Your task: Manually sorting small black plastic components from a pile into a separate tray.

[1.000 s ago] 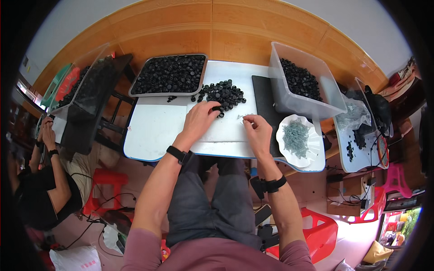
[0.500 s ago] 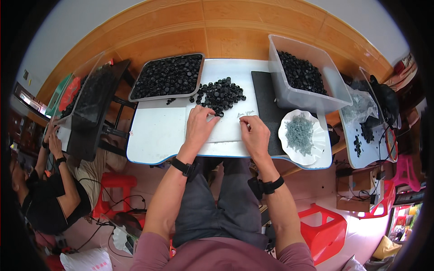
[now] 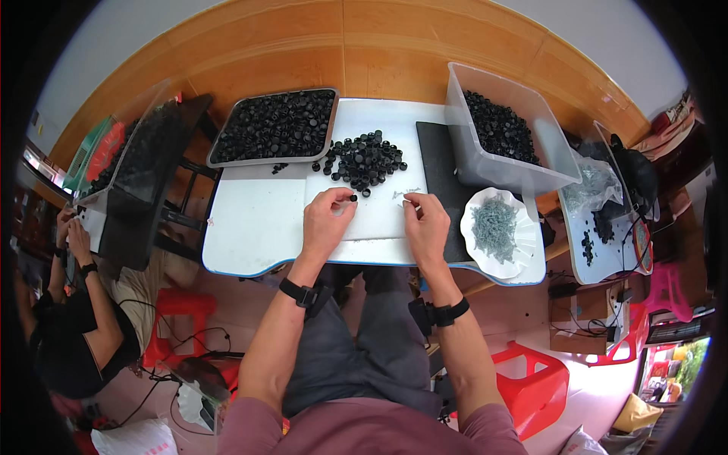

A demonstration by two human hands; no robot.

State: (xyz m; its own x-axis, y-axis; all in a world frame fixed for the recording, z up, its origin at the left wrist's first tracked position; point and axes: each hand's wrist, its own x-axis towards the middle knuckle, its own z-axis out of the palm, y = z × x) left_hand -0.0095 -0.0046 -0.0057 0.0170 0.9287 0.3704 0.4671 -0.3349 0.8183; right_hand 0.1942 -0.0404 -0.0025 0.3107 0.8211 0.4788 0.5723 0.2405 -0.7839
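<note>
My left hand pinches a small round black cap between thumb and forefinger, just above the white board. Beyond it spreads a loose pile of black caps, a few lying close to those fingertips. My right hand hovers over the board's right side with thumb and forefinger drawn together. Whatever sits between them is too small to make out. Several tiny grey-green pieces lie beside its fingertips. More such pieces fill a white fluted dish to the right.
A tray heaped with black caps stands back left. At back right, a clear plastic bin of dark parts rests on a black mat. Red stools stand below. A co-worker sits at far left.
My left hand has drawn slightly back from the pile's near edge, a black cap now in its fingertips. My right hand stays near the tiny pieces. The whole view has shifted a little.
</note>
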